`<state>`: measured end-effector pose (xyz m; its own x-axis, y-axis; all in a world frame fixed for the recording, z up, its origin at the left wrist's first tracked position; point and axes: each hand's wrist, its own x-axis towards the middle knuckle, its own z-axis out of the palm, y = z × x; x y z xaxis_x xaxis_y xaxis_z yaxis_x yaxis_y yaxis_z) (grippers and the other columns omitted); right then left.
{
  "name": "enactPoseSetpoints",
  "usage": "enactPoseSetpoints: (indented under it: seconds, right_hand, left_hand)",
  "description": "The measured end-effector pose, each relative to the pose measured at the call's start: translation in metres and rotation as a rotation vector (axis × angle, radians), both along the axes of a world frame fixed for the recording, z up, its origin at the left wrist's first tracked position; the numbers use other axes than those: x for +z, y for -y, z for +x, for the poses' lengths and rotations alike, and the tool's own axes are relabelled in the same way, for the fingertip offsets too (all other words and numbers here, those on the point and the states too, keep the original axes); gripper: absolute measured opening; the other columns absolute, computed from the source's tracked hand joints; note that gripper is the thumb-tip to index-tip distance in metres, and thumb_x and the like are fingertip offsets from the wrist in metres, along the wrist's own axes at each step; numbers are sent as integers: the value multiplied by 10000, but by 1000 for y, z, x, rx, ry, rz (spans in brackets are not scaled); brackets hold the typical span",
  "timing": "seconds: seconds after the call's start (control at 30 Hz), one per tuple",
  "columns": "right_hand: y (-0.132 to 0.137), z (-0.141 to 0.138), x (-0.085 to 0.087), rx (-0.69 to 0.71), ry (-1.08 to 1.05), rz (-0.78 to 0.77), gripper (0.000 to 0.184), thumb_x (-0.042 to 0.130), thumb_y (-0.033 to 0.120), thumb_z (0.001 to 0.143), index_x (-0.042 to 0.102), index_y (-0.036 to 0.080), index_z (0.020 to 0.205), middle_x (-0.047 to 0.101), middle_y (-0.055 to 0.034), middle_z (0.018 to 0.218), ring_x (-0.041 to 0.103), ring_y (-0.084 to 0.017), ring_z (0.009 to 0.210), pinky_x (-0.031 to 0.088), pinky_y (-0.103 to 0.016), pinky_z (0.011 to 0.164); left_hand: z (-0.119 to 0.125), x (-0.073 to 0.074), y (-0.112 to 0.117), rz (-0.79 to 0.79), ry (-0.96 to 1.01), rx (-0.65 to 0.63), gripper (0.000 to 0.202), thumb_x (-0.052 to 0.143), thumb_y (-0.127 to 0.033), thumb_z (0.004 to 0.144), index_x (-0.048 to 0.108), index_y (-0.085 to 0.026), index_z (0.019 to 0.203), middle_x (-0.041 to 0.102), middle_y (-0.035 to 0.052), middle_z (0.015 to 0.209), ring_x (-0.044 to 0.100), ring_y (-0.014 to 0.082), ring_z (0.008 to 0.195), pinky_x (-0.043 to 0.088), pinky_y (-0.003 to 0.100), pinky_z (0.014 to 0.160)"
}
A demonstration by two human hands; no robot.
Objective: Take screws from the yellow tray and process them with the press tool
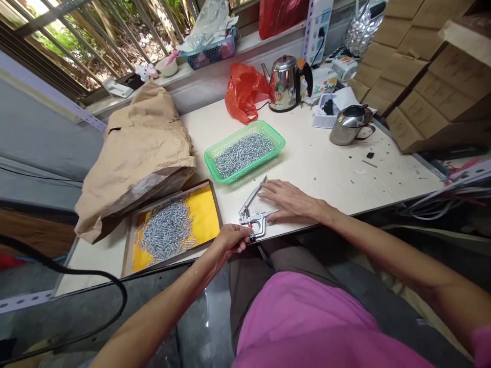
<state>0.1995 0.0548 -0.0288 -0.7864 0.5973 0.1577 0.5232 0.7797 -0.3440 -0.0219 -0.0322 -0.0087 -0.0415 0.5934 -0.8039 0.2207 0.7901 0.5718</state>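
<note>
Silver pliers (262, 222) with a C-shaped jaw, a small coil spring and a red part lie at the table's front edge, handles spread apart. My left hand (235, 238) is closed in a pinch at the jaw, near its black tip. Whatever sits between those fingertips is hidden. Across the two handles spans my right hand (292, 201), fingertips against the upper handle and thumb by the lower one. Small silvery spring-like pieces (165, 230) are heaped to the left in a shallow tray (209, 204) lined with yellow. A green basket (276, 134) behind the pliers holds similar pieces.
A large brown paper bag (141, 148) overhangs the tray. Toward the back stand a red plastic bag (243, 92), a kettle (283, 84) and a white basket (322, 117). A metal pot (347, 127) and cardboard boxes (418, 92) are on the right. Small scraps dot the tabletop.
</note>
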Motion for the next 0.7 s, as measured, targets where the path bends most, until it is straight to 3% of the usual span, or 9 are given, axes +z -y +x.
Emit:
enactPoseSetpoints:
  seconds: [0.07, 0.2, 0.33, 0.53, 0.7]
  right_hand:
    - [-15, -6, -3, 64, 57, 7, 887, 670, 677, 698, 444, 152, 1376, 357, -202, 1451, 275, -394, 1331, 310, -541, 1012]
    - [-35, -20, -9, 157, 168, 5, 1033, 727, 682, 594, 407, 112, 1394, 412, -234, 1399, 282, -447, 1312, 271, -628, 1007]
    - [-37, -22, -7, 150, 165, 25, 985, 745, 656, 569, 453, 125, 1345, 492, -207, 1305, 376, -414, 1236, 277, -620, 1003]
    - [-29, -20, 11, 146, 264, 6, 896, 691, 645, 657, 441, 113, 1333, 496, -190, 1274, 417, -368, 1157, 275, -588, 986]
    - [-21, -21, 20, 93, 337, 13, 804, 681, 615, 704, 474, 107, 1292, 538, -178, 1195, 451, -340, 1078, 286, -555, 960]
  left_hand:
    - [2, 2, 1, -2, -5, 29, 216, 734, -262, 697, 588, -120, 625, 545, -45, 453, 385, 34, 276, 248, 171, 301]
    - [4, 4, 3, -5, 9, 61, 243, 769, -278, 661, 595, -114, 620, 545, -42, 464, 387, 28, 290, 246, 166, 307]
    - [4, 5, 3, -24, 5, 62, 226, 753, -271, 680, 603, -109, 629, 544, -45, 467, 385, 25, 293, 252, 167, 311]
    - [7, 8, 3, -47, -16, 63, 246, 783, -283, 648, 609, -111, 675, 553, -48, 470, 403, 30, 291, 250, 162, 317]
    - [9, 10, 4, -66, -17, 92, 202, 743, -236, 704, 587, -117, 658, 542, -50, 453, 412, 36, 292, 261, 160, 318]
